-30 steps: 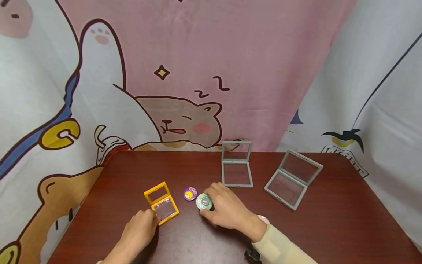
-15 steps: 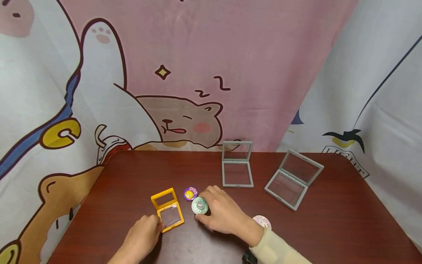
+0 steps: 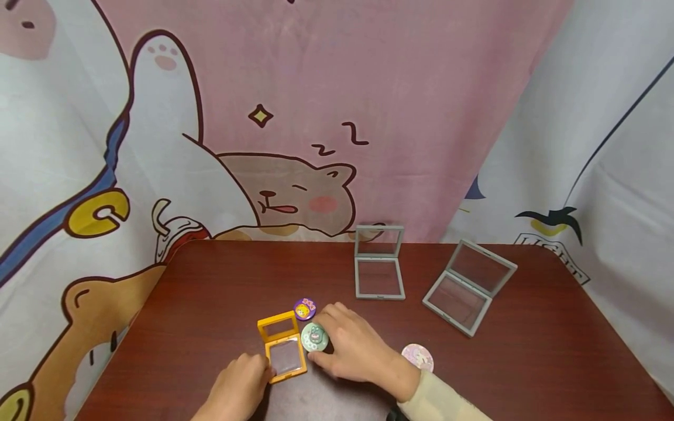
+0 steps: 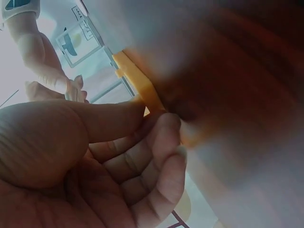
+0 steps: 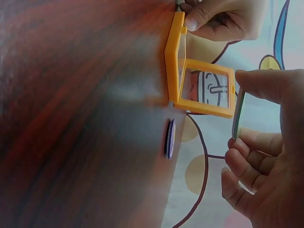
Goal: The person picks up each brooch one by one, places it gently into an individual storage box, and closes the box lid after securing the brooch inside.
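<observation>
An orange hinged case (image 3: 286, 356) stands with its lid raised, a clear film over its base. My left hand (image 3: 239, 386) pinches the case's near left corner between thumb and fingers, as the left wrist view also shows at the orange edge (image 4: 137, 80). My right hand (image 3: 363, 351) holds a round green badge (image 3: 315, 337) by its rim, just right of the case. In the right wrist view the badge (image 5: 240, 114) is edge-on between thumb and fingers, off the table. A purple round badge (image 3: 305, 309) lies behind the green one.
Two grey hinged frames stand unfolded farther back, one upright-lidded (image 3: 379, 279) and one angled at the right (image 3: 458, 299). A pink round badge (image 3: 418, 357) lies beside my right forearm. A printed curtain (image 3: 411, 117) hangs behind the brown table (image 3: 553, 339).
The orange case has shifted right and toward me with my left hand, close to the green badge. My right hand has moved the green badge slightly left and nearer; the pink badge is more exposed.
</observation>
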{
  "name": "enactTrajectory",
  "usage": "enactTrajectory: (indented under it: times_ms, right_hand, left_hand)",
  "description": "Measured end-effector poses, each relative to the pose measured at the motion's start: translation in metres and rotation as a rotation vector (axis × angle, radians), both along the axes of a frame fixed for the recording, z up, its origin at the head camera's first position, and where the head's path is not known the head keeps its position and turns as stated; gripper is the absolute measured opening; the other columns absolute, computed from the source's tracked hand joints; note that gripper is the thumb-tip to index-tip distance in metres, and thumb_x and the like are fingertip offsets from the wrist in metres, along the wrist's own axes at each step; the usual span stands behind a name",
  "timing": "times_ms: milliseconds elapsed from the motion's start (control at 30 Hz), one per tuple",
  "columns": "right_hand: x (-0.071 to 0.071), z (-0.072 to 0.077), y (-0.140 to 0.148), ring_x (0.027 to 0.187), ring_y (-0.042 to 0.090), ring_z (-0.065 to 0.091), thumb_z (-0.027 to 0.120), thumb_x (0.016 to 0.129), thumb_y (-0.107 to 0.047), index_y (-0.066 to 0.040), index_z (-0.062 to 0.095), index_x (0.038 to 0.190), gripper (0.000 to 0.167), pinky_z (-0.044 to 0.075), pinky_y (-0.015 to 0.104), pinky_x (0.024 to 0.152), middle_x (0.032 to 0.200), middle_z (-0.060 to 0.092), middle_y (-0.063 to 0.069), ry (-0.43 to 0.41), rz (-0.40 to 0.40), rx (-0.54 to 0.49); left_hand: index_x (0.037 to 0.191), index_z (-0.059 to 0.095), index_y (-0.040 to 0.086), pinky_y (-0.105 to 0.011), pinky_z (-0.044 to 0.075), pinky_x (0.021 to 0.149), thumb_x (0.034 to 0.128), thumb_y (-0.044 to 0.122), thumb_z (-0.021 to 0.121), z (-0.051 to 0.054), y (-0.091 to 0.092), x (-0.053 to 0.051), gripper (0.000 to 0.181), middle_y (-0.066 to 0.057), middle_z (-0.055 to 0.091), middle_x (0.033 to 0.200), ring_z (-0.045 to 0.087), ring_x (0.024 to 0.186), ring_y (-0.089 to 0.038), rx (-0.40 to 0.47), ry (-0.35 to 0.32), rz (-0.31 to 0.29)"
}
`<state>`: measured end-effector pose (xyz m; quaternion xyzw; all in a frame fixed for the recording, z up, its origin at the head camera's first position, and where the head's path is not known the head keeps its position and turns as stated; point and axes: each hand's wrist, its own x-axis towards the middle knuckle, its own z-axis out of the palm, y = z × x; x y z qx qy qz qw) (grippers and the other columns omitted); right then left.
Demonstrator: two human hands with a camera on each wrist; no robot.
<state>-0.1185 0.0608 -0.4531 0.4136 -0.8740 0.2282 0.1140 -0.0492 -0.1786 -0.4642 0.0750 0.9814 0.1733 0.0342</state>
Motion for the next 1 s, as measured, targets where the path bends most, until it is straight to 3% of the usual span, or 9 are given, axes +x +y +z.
enactTrajectory:
  times_ms: [300,700,1000]
  right_hand:
    - [0.005,-0.005,-0.007,0.098,0.01,0.057,0.089,0.082,-0.037,-0.009,0.07,0.117,0.049,0.051,0.024,0.086,0.111,0.065,-0.003,0.037,0.06,0.005]
    - [0.008,-0.012,-0.018,0.097,0.009,0.058,0.088,0.085,-0.038,-0.009,0.072,0.119,0.047,0.051,0.021,0.083,0.113,0.065,-0.003,0.034,0.072,0.064]
    - [0.01,-0.021,-0.028,0.096,0.008,0.057,0.086,0.086,-0.041,-0.012,0.073,0.115,0.043,0.051,0.021,0.076,0.108,0.064,-0.005,0.034,0.062,0.139]
  left_hand:
    - [0.063,0.056,0.017,-0.042,0.042,0.047,0.0857,0.011,0.081,-0.003,0.004,0.0,0.035,0.001,0.056,0.061,0.058,0.054,-0.023,-0.002,0.043,-0.035]
    - [0.063,0.057,0.018,-0.037,0.041,0.048,0.0872,0.009,0.082,-0.002,0.002,-0.007,0.036,0.003,0.056,0.061,0.057,0.055,-0.016,0.036,0.065,-0.081]
    - [0.065,0.062,0.018,-0.031,0.04,0.049,0.0864,0.004,0.081,0.0,-0.004,-0.013,0.032,0.009,0.056,0.062,0.049,0.057,-0.006,0.127,0.019,-0.134]
